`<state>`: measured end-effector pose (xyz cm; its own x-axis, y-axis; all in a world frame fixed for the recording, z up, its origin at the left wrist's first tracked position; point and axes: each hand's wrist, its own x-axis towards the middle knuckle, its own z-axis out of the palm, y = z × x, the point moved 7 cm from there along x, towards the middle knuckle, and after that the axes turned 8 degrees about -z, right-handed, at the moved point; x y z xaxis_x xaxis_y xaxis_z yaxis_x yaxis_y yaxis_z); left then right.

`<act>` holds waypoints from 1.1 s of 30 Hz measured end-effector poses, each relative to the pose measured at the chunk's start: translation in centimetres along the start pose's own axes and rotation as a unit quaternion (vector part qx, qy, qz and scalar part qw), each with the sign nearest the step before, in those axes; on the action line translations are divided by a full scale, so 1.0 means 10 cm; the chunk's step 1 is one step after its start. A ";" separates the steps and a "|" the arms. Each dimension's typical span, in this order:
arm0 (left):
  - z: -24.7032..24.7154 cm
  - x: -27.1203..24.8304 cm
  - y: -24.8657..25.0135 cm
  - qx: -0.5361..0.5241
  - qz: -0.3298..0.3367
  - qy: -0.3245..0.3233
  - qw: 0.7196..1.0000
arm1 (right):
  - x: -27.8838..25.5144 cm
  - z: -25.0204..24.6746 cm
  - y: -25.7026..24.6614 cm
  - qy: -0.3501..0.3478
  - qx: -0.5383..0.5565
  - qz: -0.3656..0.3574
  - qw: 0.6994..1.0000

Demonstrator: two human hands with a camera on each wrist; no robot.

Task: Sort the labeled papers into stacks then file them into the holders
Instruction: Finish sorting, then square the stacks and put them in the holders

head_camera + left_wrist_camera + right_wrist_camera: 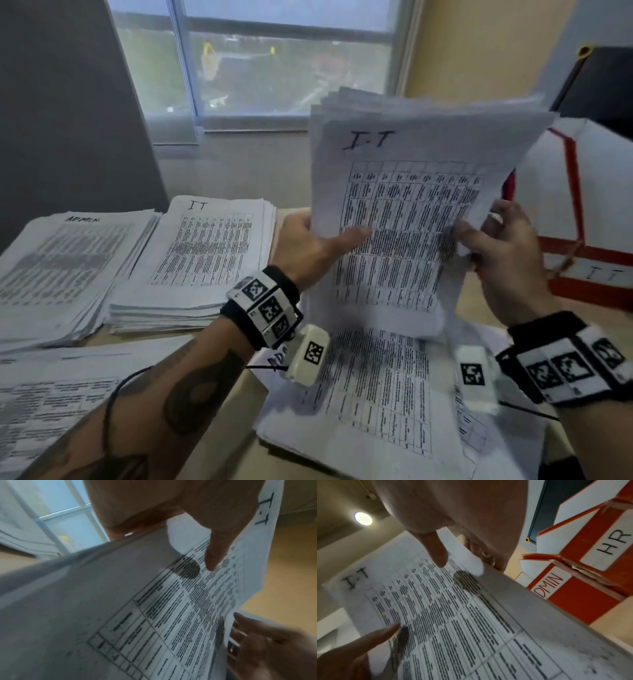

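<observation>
I hold a thick sheaf of IT-labeled papers (404,192) upright above the desk. My left hand (315,240) grips its left edge, thumb across the printed table. My right hand (493,240) pinches the right edge, thumb on the front sheet. On the desk at left lie an ADMIN stack (61,260) and an IT stack (209,253). A red and white holder marked IT (589,219) stands at right. In the right wrist view the sheaf (436,608) fills the frame, with the ADMIN holder (556,588) and the HR holder (611,545) behind it. The left wrist view shows the sheaf (171,601) close up.
More printed sheets (383,394) lie loose on the desk under my hands, and another pile (51,397) sits at the near left. A grey panel (61,102) rises at the far left, a window (274,61) behind.
</observation>
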<state>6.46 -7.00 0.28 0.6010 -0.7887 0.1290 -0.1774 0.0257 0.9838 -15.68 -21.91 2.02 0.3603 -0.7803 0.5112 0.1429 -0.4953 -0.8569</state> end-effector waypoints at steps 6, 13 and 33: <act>-0.06 0.00 0.28 0.035 0.101 0.042 0.993 | 0.02 -0.05 -0.38 0.030 -0.031 -0.127 0.991; 0.02 -0.07 0.09 -0.032 0.044 0.027 0.998 | -0.16 0.12 -0.12 -0.015 -0.053 -0.039 0.998; 0.04 -0.09 0.36 -0.016 0.095 0.073 0.993 | -0.02 0.17 -0.39 -0.016 -0.071 -0.104 0.992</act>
<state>4.95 -6.47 3.63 0.6664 -0.6703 0.3264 -0.2747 0.1863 0.9433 -14.72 -19.13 5.16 0.3662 -0.6437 0.6720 0.0873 -0.6952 -0.7135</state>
